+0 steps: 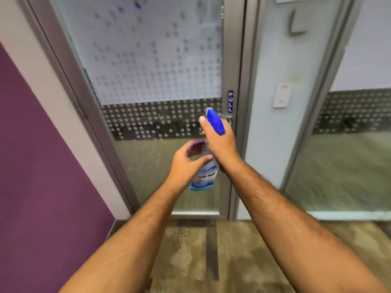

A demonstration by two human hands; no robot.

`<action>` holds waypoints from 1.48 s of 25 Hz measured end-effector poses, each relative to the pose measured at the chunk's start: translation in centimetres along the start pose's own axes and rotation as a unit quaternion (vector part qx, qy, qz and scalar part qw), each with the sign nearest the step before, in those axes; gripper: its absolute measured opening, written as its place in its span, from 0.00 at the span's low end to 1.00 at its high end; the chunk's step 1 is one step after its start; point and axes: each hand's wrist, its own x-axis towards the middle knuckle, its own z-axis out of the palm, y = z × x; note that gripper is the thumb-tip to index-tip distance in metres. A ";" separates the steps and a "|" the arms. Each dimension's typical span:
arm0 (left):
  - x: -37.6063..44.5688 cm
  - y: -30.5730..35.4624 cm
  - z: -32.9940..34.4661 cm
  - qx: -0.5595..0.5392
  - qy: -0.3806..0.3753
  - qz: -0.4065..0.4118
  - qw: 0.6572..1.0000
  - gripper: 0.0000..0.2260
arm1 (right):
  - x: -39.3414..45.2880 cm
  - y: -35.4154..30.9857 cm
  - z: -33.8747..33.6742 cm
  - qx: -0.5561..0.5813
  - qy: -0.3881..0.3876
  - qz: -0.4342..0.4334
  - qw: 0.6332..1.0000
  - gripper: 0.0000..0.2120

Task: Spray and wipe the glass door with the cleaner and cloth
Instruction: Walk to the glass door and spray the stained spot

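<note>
Spray bottle (206, 174) raised before the glass door (156, 81)
Right hand (220, 142) clutched its neck; left hand (186, 163) half-curled, its hold blurred, unclear

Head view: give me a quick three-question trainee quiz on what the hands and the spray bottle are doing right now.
1. True or false: the right hand has its grip on the blue trigger head of the spray bottle.
2. What word is on the small blue sign on the frame of the glass door?
3. The left hand is: A) flat against the glass, B) open beside the bottle's body, with something purple at its fingers, C) on the wall switch.

Key: 1 true; 2 PULL; 3 B.
</note>
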 end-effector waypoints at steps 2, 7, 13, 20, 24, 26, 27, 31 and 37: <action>4.8 0.9 -2.1 0.008 0.036 0.024 0.999 0.13 | 4.3 -1.2 2.8 -0.005 0.001 -0.017 1.000 0.21; 13.6 1.3 -7.4 -0.031 0.107 0.051 0.993 0.06 | 11.2 -3.1 11.1 0.026 -0.024 -0.056 0.998 0.20; 24.4 -0.5 -14.0 -0.117 0.146 0.072 0.980 0.10 | 19.5 -5.2 21.8 -0.003 0.001 -0.140 0.990 0.18; 35.3 -2.8 -23.5 -0.117 0.085 0.138 0.980 0.14 | 27.2 -8.0 33.2 -0.021 0.074 -0.179 0.981 0.15; 39.3 -4.8 -26.9 -0.093 0.062 0.157 0.981 0.09 | 29.7 -7.9 37.0 -0.024 0.106 -0.183 0.977 0.11; 40.2 -5.9 -27.8 -0.105 0.052 0.150 0.982 0.09 | 30.2 -7.4 38.3 -0.041 0.100 -0.193 0.975 0.10; 40.6 -6.5 -28.2 -0.110 0.045 0.142 0.983 0.10 | 30.3 -7.2 39.0 -0.054 0.099 -0.198 0.974 0.10; 41.8 -7.7 -29.5 -0.134 0.037 0.119 0.983 0.13 | 30.3 -6.8 40.9 -0.094 0.107 -0.235 0.961 0.16; 42.4 -8.6 -30.3 -0.164 0.061 0.126 0.976 0.15 | 30.9 -7.4 42.4 -0.110 0.069 -0.236 0.963 0.13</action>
